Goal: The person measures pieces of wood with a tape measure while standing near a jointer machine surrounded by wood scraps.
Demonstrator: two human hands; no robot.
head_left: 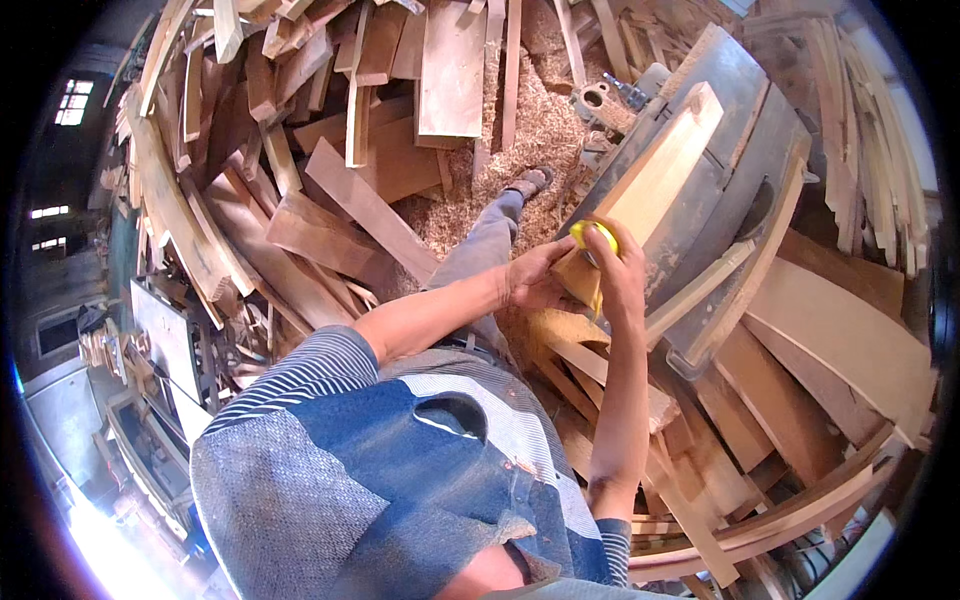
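Observation:
A pale wooden board (655,185) lies lengthwise on the grey metal machine table (722,170), its near end pointing toward me. Over that near end my right hand (622,268) grips a yellow tape measure (596,238). A short strip of yellow shows below the case, beside the right fingers. My left hand (537,277) is curled at the left corner of the board's end, close to the tape measure. Its fingertips are partly hidden, so whether they pinch the board or the tape's end cannot be made out.
Loose planks (350,215) are heaped on the left, and more cut boards (800,390) lean at the right. Wood shavings (540,120) cover the floor around my sandalled foot (530,182). A narrow wooden strip (700,290) lies along the machine's near side.

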